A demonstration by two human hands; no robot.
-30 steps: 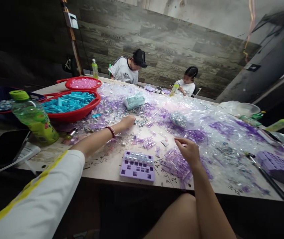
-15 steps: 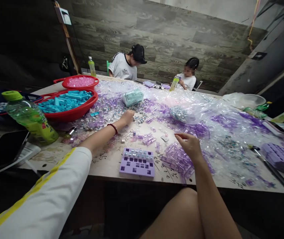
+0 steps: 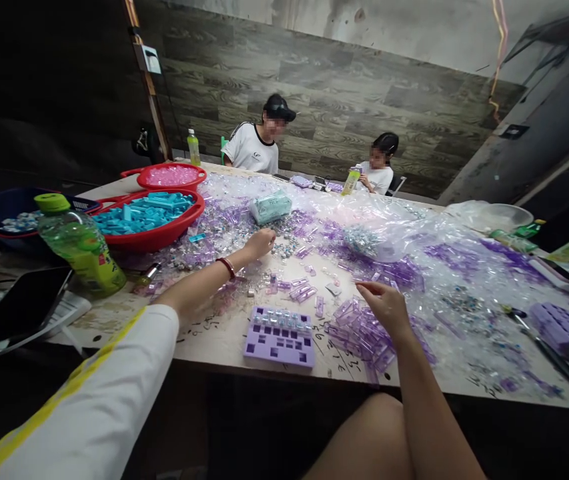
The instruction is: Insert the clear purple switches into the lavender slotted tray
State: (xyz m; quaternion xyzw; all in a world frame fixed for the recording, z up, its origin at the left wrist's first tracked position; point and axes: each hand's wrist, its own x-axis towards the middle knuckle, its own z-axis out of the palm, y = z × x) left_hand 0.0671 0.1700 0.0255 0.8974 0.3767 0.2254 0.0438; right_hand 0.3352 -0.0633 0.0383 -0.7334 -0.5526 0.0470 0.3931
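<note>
My left hand [image 3: 260,244] is closed above the small silvery and blue parts [image 3: 284,245] in the middle of the table; whatever its fingers hold is too small to make out. My right hand [image 3: 385,305] has its fingertips pressed together over the pile of clear purple pieces [image 3: 359,330], and I cannot make out anything between them. Nearer the front edge lies a purple block with square holes [image 3: 279,357], clear pieces standing in its back row. Loose purple pieces [image 3: 303,291] are scattered between the hands.
Red baskets hold blue pieces [image 3: 149,212] and pink pieces [image 3: 172,175]. A green-capped bottle [image 3: 82,250] and a phone [image 3: 24,303] are at left. Plastic bags [image 3: 379,223] cover the far side. Another purple block [image 3: 567,330] lies right. Two people sit across the table.
The whole view has shifted, with the table sitting slightly lower. Both hands remain over nearly the same spots. The person across in the cap has raised their head a little.
</note>
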